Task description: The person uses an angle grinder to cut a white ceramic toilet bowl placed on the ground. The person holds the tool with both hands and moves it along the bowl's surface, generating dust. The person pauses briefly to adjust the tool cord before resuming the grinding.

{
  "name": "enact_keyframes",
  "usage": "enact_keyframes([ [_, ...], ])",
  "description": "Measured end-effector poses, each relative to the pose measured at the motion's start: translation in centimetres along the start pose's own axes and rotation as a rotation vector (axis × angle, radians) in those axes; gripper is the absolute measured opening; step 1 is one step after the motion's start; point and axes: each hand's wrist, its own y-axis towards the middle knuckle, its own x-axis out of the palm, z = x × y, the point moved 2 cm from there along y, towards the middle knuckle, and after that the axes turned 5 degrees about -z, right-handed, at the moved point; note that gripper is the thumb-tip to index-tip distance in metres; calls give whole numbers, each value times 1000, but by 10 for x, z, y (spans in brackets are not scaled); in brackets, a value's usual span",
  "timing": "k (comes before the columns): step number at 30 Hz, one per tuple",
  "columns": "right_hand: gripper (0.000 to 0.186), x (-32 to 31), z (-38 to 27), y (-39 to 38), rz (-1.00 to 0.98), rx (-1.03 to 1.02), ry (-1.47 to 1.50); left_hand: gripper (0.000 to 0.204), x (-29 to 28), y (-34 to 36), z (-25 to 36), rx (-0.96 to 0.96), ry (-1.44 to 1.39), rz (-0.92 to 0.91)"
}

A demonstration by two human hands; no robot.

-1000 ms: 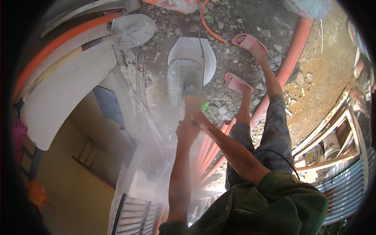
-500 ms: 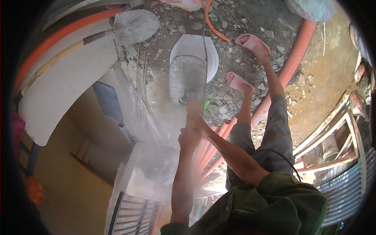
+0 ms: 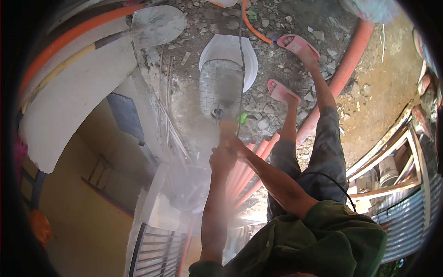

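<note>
Both my arms stretch forward and meet at an orange power tool [image 3: 228, 126]; dust blurs its shape. My left hand [image 3: 222, 159] is closed at its rear, and my right hand [image 3: 236, 146] closes round it just ahead and to the right. The tool's grey front end [image 3: 218, 113] is at the near edge of a rounded slab [image 3: 214, 87] with a grid of square tile lines. That slab overlaps a white ceramic bowl-shaped piece [image 3: 250, 64] on the rubble. Pale dust hangs round my hands. Fingers are only partly visible.
Broken stones cover the ground round my pink slippers [image 3: 282, 91]. A thick orange pipe [image 3: 339, 85] runs along the right, and several thinner pipes [image 3: 254, 166] lie below my arms. A shovel blade [image 3: 159, 27] is upper left. A thin dark cable [image 3: 242, 55] passes beside the slab.
The view has shifted slightly, so the slab and bowl sit a little higher. Dust over the slab has thinned, showing more of its tile lines and the tool's front end. Both hands keep their hold.
</note>
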Motion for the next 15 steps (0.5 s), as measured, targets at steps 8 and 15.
enact_keyframes([
  [8, 30, -3, -2, 7, 39, 28, 8, 92, -9, 2, 10, 4, 17, -9],
  [15, 30, -10, -7, 24, -30, -3, 58, 96, -23, 10, 28, 7, 39, -71],
])
